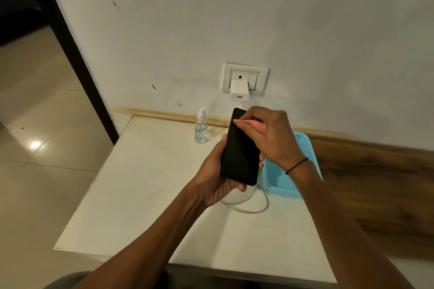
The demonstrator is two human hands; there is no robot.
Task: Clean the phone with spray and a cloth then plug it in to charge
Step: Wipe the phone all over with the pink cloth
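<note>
Wiping: cloth (252,125) pressed to upper part of phone (240,148) screen, above table (145,195).
Phone: black, screen dark, held tilted, top end toward wall; lifted clear of table, over its far middle.
Left hand (216,176): wrapped round phone's lower half from left side and underneath, fingertips showing at right edge; firm hold.
Right hand (274,138): fingers curled closed over pink cloth, pinching it against phone's top end; black band on wrist.
Spray (201,128): clear bottle, white nozzle, upright on table near far edge, left of phone, untouched.
Cable (246,204): white, looped on table under left hand; ends hidden, not seen joined to phone.
Charger (239,93): white, seated in wall socket (245,80) above table's far edge; USB port facing down, nothing plugged in.
Basket (293,166): light blue, perforated, on table's right side, partly behind right wrist.
Table: white top, set against wall.
</note>
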